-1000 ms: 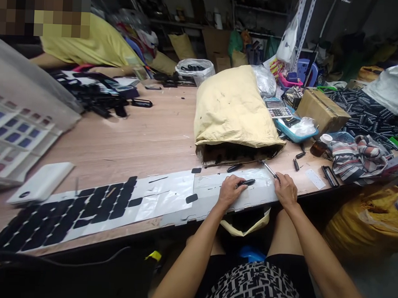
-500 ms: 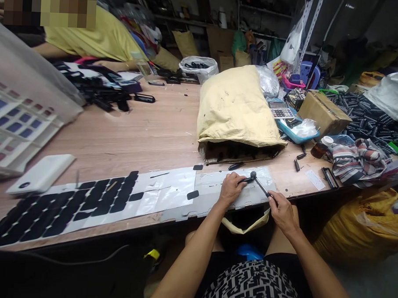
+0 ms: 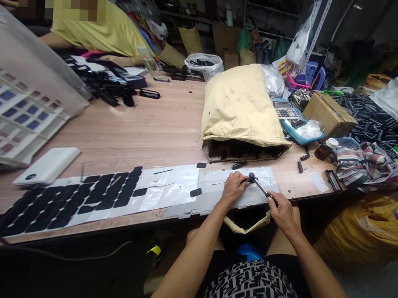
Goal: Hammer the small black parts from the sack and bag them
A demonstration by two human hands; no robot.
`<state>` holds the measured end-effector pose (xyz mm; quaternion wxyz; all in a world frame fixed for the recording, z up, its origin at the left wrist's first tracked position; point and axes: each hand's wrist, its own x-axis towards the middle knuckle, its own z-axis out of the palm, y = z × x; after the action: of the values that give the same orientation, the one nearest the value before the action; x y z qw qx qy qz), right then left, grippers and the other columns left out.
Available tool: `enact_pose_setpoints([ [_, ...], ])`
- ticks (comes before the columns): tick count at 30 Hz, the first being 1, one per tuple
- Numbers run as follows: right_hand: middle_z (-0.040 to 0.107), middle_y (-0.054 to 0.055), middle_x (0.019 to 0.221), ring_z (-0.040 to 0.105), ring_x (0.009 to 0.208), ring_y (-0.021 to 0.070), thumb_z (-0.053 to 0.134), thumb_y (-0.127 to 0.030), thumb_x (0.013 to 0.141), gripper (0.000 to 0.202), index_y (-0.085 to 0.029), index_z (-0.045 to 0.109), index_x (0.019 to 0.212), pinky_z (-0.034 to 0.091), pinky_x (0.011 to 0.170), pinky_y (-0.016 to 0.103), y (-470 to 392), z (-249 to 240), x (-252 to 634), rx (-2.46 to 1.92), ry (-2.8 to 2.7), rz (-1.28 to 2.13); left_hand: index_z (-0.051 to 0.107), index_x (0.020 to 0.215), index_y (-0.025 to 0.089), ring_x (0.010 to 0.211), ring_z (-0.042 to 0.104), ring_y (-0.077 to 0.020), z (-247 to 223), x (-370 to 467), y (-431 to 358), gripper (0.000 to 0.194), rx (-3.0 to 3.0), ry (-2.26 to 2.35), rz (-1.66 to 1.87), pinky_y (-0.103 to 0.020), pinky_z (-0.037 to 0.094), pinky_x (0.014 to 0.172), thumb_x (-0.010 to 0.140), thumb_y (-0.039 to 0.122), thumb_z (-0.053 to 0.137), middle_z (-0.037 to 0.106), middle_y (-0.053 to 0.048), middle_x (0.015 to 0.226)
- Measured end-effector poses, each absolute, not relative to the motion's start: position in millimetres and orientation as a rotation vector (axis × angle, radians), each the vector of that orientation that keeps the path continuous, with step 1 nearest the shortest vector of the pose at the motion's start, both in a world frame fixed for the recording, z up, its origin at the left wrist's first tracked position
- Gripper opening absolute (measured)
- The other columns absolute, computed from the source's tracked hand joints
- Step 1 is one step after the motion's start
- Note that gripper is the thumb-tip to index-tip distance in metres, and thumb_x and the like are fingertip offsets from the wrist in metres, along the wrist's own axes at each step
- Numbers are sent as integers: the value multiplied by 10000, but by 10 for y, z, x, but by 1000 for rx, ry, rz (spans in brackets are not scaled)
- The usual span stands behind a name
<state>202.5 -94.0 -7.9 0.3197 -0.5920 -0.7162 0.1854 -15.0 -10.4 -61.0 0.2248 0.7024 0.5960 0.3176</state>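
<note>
My right hand is closed on the black grip of a hammer-like tool, which has a silver shaft and a round dark head. The head touches or nearly touches a small black part pinched in my left hand; what the part is I cannot make out. Both hands are low over a grey-white sheet at the table's front edge. Just beyond them lies a yellow sack, its dark mouth facing me. A black piece rests before that mouth.
On the left, black rounded pads cover a white sheet beside a white power bank-like box and a white crate. A person in yellow sits across. A calculator, carton and striped cloth are at right.
The view has turned slightly left, so the table and its things appear further right. My hands keep nearly the same pose, with the tool's head still at the black part.
</note>
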Motion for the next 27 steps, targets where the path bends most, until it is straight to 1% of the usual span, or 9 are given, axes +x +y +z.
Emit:
enact_pose_setpoints([
  [4, 709, 65, 1062, 648, 998, 214, 505, -310, 959, 324, -225, 698, 1204, 492, 892, 322, -671, -83, 2191, -1689, -1885, 271, 761, 1069, 285, 983, 530, -232, -623, -151, -96, 196, 1934, 1647, 878, -374, 453, 894, 910, 260, 649, 610, -39, 952],
  [7, 683, 81, 1015, 595, 961, 229, 513, -282, 946, 307, -213, 715, 1167, 447, 831, 325, -408, -146, 2334, -1836, -1909, 18, 759, 1078, 270, 968, 532, -231, -621, -154, -97, 203, 1950, 1644, 877, -372, 450, 889, 915, 263, 640, 612, -42, 946],
  [10, 645, 82, 961, 536, 912, 224, 506, -262, 945, 297, -211, 712, 1152, 391, 787, 319, -224, -244, 2396, -1902, -1939, -176, 754, 1084, 254, 957, 529, -231, -625, -157, -104, 208, 1966, 1641, 879, -371, 447, 877, 927, 271, 620, 613, -46, 945],
  [14, 600, 87, 971, 477, 888, 227, 494, -277, 955, 313, -208, 667, 1206, 330, 749, 326, -169, -340, 2351, -1940, -1979, -367, 744, 1091, 262, 964, 526, -235, -657, -168, -113, 223, 1986, 1640, 894, -374, 446, 878, 956, 295, 569, 616, -50, 968],
  [17, 586, 86, 983, 458, 900, 234, 510, -288, 947, 309, -213, 648, 1212, 307, 737, 331, -187, -366, 2310, -1974, -1978, -420, 736, 1089, 244, 953, 523, -234, -672, -187, -111, 239, 2002, 1615, 902, -380, 442, 888, 975, 301, 534, 628, -55, 968],
  [22, 578, 81, 988, 444, 915, 241, 525, -299, 936, 297, -225, 638, 1201, 298, 737, 337, -199, -380, 2304, -1994, -1981, -414, 724, 1064, 236, 937, 526, -226, -581, -222, -232, 275, 2007, 1529, 924, -396, 428, 904, 1000, 306, 466, 651, -52, 974],
  [24, 575, 81, 988, 439, 915, 242, 519, -297, 936, 293, -223, 637, 1194, 295, 737, 339, -200, -384, 2303, -2002, -1973, -410, 718, 1068, 236, 971, 533, -227, -524, -240, -397, 285, 2037, 1433, 941, -411, 420, 930, 1005, 311, 451, 653, -55, 1013],
  [27, 570, 83, 987, 432, 915, 243, 515, -296, 934, 293, -221, 634, 1191, 291, 734, 341, -203, -388, 2294, -2006, -1973, -402, 720, 1064, 255, 1080, 527, -245, -476, -263, -743, 235, 2140, 1271, 918, -435, 403, 973, 982, 323, 511, 640, -62, 1111],
])
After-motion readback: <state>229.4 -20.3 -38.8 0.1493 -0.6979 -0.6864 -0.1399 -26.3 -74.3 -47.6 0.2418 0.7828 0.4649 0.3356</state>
